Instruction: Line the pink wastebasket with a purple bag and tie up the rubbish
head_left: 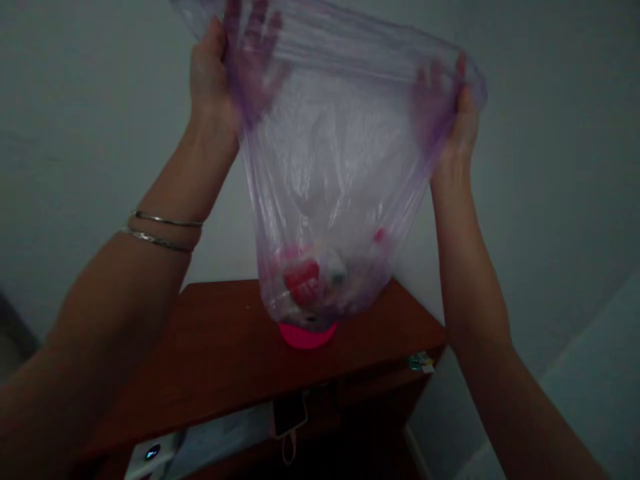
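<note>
A translucent purple plastic bag (pixel 335 160) hangs stretched between my two hands, with its mouth at the top. My left hand (pixel 220 77) grips the bag's left side, the thumb outside and the spread fingers showing through the film. On the right side, my right hand (pixel 460 113) holds the bag in the same way. Crumpled bits, among them a red piece (pixel 303 280) and some whitish ones, lie in the bottom of the bag; their kind is too blurred to tell. Below and behind the bag, part of a bright pink round object (pixel 307 335) shows on the desk.
A reddish-brown wooden desk (pixel 210 347) stands against a pale wall (pixel 540 133). On the shelf under its top are a phone (pixel 289 413) with a cable and a white device (pixel 150 455). A small sticker (pixel 421 363) is on the desk's right front edge.
</note>
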The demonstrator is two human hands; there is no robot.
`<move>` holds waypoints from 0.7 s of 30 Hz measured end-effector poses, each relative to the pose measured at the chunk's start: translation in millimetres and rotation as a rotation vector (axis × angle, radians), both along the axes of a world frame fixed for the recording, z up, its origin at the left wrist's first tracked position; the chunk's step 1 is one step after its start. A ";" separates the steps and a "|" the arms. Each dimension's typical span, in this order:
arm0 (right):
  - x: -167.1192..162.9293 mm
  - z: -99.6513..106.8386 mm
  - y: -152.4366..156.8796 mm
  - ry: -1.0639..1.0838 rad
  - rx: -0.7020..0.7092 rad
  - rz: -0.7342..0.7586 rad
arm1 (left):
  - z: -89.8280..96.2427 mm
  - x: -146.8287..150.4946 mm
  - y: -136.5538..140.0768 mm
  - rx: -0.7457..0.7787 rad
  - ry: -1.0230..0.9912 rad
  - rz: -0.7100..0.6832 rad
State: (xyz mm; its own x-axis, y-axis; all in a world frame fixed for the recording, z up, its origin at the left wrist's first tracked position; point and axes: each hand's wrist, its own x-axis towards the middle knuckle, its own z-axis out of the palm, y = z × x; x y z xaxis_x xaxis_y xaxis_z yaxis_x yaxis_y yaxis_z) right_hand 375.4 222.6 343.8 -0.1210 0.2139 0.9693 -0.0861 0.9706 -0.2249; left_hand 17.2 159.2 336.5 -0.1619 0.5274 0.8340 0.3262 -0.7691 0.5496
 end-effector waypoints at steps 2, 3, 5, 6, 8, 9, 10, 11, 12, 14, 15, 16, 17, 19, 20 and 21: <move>-1.7 -38.3 -29.8 0.135 -0.097 0.133 | -24.7 5.8 -28.1 -0.018 -0.037 -0.123; -4.1 -60.2 -45.1 0.182 -0.119 0.194 | -41.1 7.4 -42.0 -0.021 -0.067 -0.198; -11.3 -105.5 -72.9 0.242 -0.161 0.252 | -78.5 7.9 -64.8 -0.056 -0.194 -0.349; -15.7 -127.7 -84.2 0.241 -0.209 0.204 | -97.9 7.0 -72.6 -0.102 -0.275 -0.423; -24.7 -169.0 -99.9 0.240 -0.360 0.062 | -134.7 3.6 -80.8 -0.189 -0.436 -0.523; -28.9 -188.0 -104.2 0.260 -0.438 0.033 | -151.2 1.2 -81.6 -0.220 -0.518 -0.521; -32.6 -206.0 -106.1 0.298 -0.509 0.039 | -166.3 -1.5 -80.6 -0.263 -0.579 -0.541; -35.8 -223.0 -105.7 0.344 -0.573 0.078 | -179.7 -4.5 -78.1 -0.293 -0.643 -0.545; -38.4 -238.8 -103.0 0.396 -0.628 0.134 | -191.6 -7.6 -74.3 -0.322 -0.694 -0.547; -42.4 -266.0 -91.5 0.500 -0.710 0.266 | -210.3 -13.6 -63.9 -0.369 -0.774 -0.560; -44.1 -276.7 -82.9 0.548 -0.738 0.329 | -217.2 -16.3 -57.6 -0.396 -0.803 -0.574; -45.9 -285.0 -72.8 0.592 -0.764 0.386 | -222.5 -18.5 -50.8 -0.425 -0.836 -0.585; -48.0 -291.0 -61.6 0.633 -0.790 0.437 | -226.5 -20.2 -43.4 -0.451 -0.875 -0.601; -53.5 -295.9 -37.4 0.716 -0.858 0.506 | -231.4 -21.8 -27.4 -0.478 -0.961 -0.640; -56.9 -295.4 -25.3 0.760 -0.897 0.523 | -232.9 -22.0 -18.8 -0.480 -1.000 -0.660; -60.7 -293.6 -13.8 0.806 -0.935 0.530 | -234.3 -21.9 -9.9 -0.478 -1.030 -0.684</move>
